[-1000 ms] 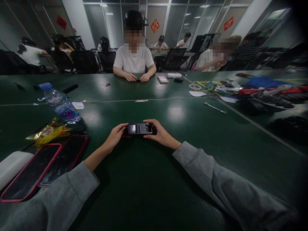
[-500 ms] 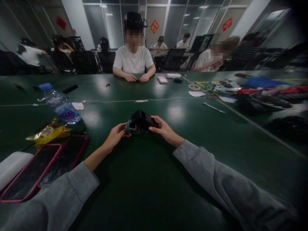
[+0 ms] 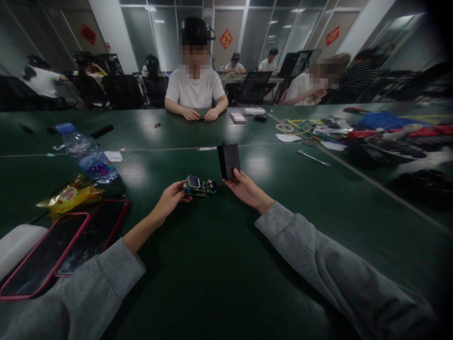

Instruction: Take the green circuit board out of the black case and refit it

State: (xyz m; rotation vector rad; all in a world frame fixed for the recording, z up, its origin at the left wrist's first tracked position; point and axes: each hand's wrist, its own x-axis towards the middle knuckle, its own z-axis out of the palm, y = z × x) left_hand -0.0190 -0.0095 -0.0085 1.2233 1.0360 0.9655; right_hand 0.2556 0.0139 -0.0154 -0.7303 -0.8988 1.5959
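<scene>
In the head view a green circuit board (image 3: 200,187) with a small screen on top is pinched at its left end by my left hand (image 3: 171,200). To its right, my right hand (image 3: 246,189) grips a black plastic case (image 3: 229,161) by its lower end. The case stands upright in the fingers, apart from the board and slightly higher. Which way the case's opening faces, I cannot tell.
A tilted plastic bottle (image 3: 88,153), a yellow snack packet (image 3: 69,196) and two red-edged phones (image 3: 44,255) lie at left. A wrench (image 3: 313,158) and a heap of cables (image 3: 382,127) lie at right. A person (image 3: 195,87) sits opposite.
The black case has come off the board and moved up and right, turning upright in my right hand. My left hand keeps the board in nearly the same place.
</scene>
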